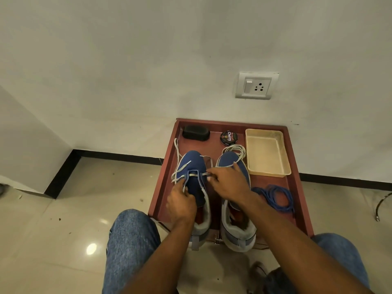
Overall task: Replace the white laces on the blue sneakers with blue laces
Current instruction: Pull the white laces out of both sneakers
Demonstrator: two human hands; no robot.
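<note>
The left hand (181, 203) is pinching the white lace (192, 174) at the left sneaker's (194, 179) near eyelets while the right hand (228, 183) is pinching its crosswise far strand, blue laces (275, 197) lying right of that sneaker

Home room corner, glossy tiled floor (63, 240), white wall (148, 60), wall socket (256, 85) (switch beside it)

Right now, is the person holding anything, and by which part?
Yes: both hands work the white lace on the left shoe. The right hand pinches its right end; the left hand grips the left side.
</note>
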